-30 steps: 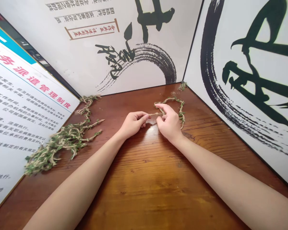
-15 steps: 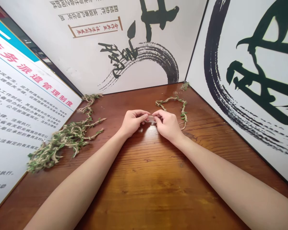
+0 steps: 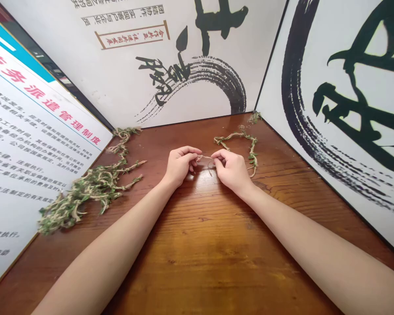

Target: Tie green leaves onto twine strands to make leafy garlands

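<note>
A thin strand of twine [image 3: 206, 156] stretches between the fingertips of my two hands, a little above the table. My left hand [image 3: 181, 164] pinches one end between thumb and forefinger. My right hand [image 3: 230, 168] pinches the other, and a thin dark loose end curls down beside its fingertips. Behind my right hand lies a length of twine with green leaves [image 3: 252, 151], looped on the table; whether it joins the held strand is hidden by the hand.
A tangled heap of leafy twine [image 3: 92, 188] lies on the wooden table [image 3: 197, 253] at the left. A small green tuft [image 3: 255, 117] sits in the far corner. Printed boards with large lettering, such as the back panel [image 3: 124, 87], stand along the left, back and right edges.
My hands have moved slightly apart, and more of the strand shows between them. The dark loose end now shows at my right fingertips. The view has shifted a little.
</note>
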Demonstrator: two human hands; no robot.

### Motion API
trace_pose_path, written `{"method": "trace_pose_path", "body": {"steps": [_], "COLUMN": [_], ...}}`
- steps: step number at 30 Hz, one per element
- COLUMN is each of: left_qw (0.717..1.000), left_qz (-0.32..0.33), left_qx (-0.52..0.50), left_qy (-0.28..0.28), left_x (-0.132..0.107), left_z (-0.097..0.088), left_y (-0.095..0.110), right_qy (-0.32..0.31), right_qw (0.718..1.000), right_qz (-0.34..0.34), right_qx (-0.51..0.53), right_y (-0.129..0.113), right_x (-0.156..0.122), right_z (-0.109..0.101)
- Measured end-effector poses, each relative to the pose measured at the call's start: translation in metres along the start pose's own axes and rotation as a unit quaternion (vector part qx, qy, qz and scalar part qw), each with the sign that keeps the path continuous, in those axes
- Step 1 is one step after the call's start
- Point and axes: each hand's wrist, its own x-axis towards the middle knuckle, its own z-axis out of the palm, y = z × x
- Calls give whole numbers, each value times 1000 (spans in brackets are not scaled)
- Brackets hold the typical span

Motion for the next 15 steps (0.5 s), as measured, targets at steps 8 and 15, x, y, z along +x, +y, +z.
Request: {"method": "trace_pose_path", "body": {"steps": [8, 15], "left_qw": [938, 837], "left_qz": [234, 341], "left_qx": [250, 407], "left_qy": [54, -133], "left_x": [-8, -11], "left_z": [-1, 4], "left_y": [-3, -14], "right_qy": [-12, -30], "right_qw": [999, 995], "right_qz": [28, 1], "right_qx": [39, 95], "right_y": [-1, 3], "right_x": [0, -1], "right_z": [0, 2]}}
